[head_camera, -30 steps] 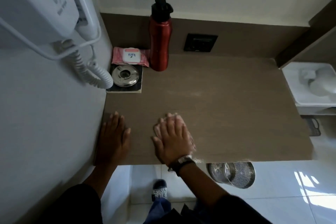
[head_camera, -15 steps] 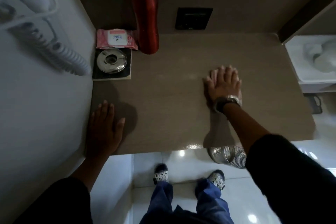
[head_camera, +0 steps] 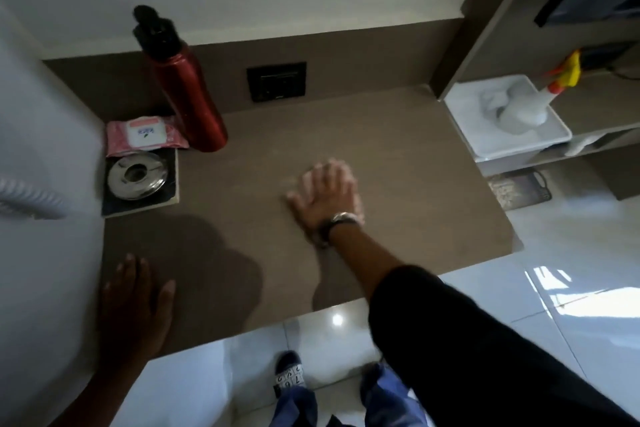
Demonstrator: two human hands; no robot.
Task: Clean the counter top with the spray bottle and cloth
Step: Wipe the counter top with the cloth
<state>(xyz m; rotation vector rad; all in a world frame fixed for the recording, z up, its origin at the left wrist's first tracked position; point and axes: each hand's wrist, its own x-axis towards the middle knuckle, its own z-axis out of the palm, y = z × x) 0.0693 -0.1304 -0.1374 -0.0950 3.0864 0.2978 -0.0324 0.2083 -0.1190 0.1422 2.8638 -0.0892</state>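
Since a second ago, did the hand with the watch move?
Yes. The right hand slid from the counter's front edge toward the back wall and the black wall socket.

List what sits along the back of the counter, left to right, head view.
Wipes pack → red bottle → wall socket → white tray holding the spray bottle, off the counter's right end. The steel lid lies just in front of the wipes pack.

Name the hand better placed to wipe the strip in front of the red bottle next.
Right. The right hand lies flat mid-counter, nearest the red bottle; the left hand rests at the near left edge.
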